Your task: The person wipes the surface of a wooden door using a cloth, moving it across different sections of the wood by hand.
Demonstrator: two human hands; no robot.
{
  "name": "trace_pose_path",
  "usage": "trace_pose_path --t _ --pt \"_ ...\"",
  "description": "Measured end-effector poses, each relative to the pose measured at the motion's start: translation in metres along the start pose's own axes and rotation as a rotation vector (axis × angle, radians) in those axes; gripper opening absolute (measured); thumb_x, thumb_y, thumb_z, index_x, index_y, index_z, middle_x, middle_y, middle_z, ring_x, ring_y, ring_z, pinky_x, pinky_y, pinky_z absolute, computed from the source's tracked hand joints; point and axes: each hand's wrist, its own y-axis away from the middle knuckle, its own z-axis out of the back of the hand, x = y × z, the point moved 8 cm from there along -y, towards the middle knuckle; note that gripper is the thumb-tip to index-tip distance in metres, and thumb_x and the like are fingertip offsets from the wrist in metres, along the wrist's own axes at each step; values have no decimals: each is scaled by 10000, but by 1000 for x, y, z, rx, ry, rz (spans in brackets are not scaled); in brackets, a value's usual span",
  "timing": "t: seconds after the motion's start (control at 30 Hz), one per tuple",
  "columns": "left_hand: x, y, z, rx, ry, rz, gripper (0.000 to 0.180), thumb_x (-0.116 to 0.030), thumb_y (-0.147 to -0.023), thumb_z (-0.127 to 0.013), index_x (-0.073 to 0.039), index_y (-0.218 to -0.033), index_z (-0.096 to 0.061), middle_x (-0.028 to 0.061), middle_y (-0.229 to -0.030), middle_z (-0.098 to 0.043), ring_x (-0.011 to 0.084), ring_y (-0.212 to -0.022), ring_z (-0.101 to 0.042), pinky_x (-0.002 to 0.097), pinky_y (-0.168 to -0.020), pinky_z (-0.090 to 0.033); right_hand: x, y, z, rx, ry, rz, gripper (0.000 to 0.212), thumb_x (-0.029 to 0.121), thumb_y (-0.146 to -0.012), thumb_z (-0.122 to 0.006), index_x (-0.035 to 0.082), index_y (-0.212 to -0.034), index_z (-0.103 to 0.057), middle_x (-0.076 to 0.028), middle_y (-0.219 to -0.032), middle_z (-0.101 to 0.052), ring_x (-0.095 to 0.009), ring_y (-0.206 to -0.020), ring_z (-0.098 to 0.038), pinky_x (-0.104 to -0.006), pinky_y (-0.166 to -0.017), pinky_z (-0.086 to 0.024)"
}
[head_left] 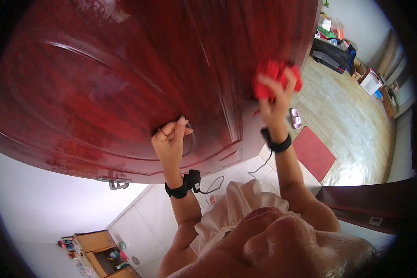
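A glossy dark red wooden door (139, 74) with carved panel mouldings fills the upper left and middle of the head view. Against its surface near the right edge, my right hand (275, 104) presses a bunched red cloth (277, 78), fingers spread over it; hand and cloth are slightly blurred. My left hand (170, 139) is closed with fingertips pinched together, close to the lower part of the door. A faint curved line shows beside those fingers; whether they hold anything I cannot make out. Each wrist wears a black band, with a thin cable hanging near it.
Metal hardware (114, 181) sits on the door's lower edge. Right of the door, a red mat (314, 153) and a pink slipper (296, 118) lie on the floor. Boxes and bags (356, 65) line the far wall. Cardboard boxes (97, 250) stand at the lower left.
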Motion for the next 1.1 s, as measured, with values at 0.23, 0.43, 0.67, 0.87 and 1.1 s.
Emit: trace_pose_path --t 0.23,0.43,0.67,0.87,1.1 --pt "6 0 3 -61 131 14 178 -103 -925 -707 56 -851 -741 88 -686 -721 100 -628 -672 211 -674 -512 -31 152 -20 308 -67 -273 569 -73 -535 -644 194 -1019 -780 -158 -1211 -529 -369 -1168 -514 -463 -1031 -400" --pt "5 -2 3 -73 113 -6 175 -94 -926 -705 57 -844 -741 84 -677 -719 94 -614 -658 217 -681 -514 -27 -8 17 1 52 -48 526 8 -629 -635 174 -1116 -744 -201 -1305 -496 -374 -1251 -464 -446 -1079 -350" --pt "11 -1 0 -74 190 8 184 -92 -923 -707 59 -824 -738 97 -667 -714 103 -607 -655 218 -679 -507 -41 -20 20 -159 48 -46 425 43 -742 -653 145 -1151 -709 -246 -1376 -453 -406 -1307 -423 -455 -1119 -304" --pt "11 0 3 -72 152 8 187 -99 -918 -713 56 -816 -738 95 -645 -706 90 -602 -642 214 -655 -494 -87 150 15 -55 86 -379 458 -50 -762 -642 90 -1197 -612 -234 -1391 -408 -403 -1330 -394 -469 -1133 -278" --pt "11 -2 2 -102 157 46 188 -127 -913 -727 39 -829 -753 81 -647 -709 56 -591 -607 192 -626 -455 -124 210 21 40 -84 -733 411 -26 -828 -657 96 -1208 -561 -160 -1268 -478 -332 -1286 -427 -426 -1100 -332"
